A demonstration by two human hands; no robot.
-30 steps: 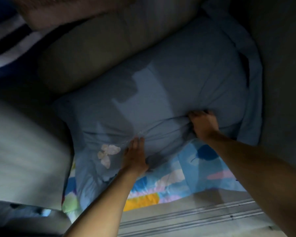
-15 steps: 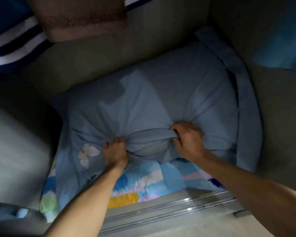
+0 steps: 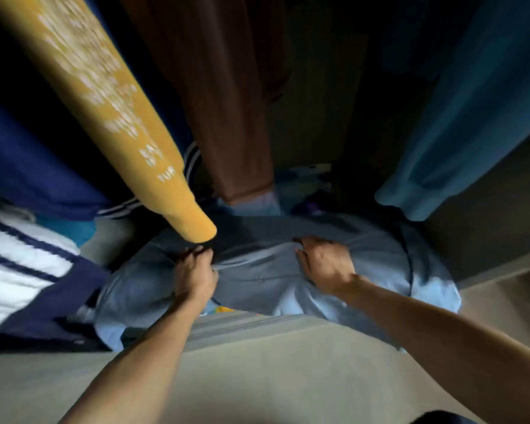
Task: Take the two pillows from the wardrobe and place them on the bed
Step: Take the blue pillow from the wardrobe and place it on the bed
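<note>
A light blue pillow [image 3: 380, 270] hangs partly out over the wardrobe's bottom sill. My left hand [image 3: 195, 275] clutches a fold of its cover near the left middle. My right hand [image 3: 325, 267] grips the cover to the right of that. Between the two hands the fabric is bunched into creases. A sliver of the multicoloured pillow [image 3: 222, 309] shows under the blue one, between my wrists. More patterned fabric [image 3: 306, 182] lies at the back of the wardrobe.
Clothes hang just above the pillow: a yellow garment [image 3: 129, 127] ending over my left hand, a brown one [image 3: 227, 102], a teal one [image 3: 459, 133] at right, navy and white striped ones [image 3: 22, 258] at left. The sliding-door track [image 3: 227, 324] and pale floor [image 3: 257, 377] lie below.
Both hands closed on the blue pillow's cover and drew it up and outward over the sill. My view rose, bringing the hanging clothes into sight.
</note>
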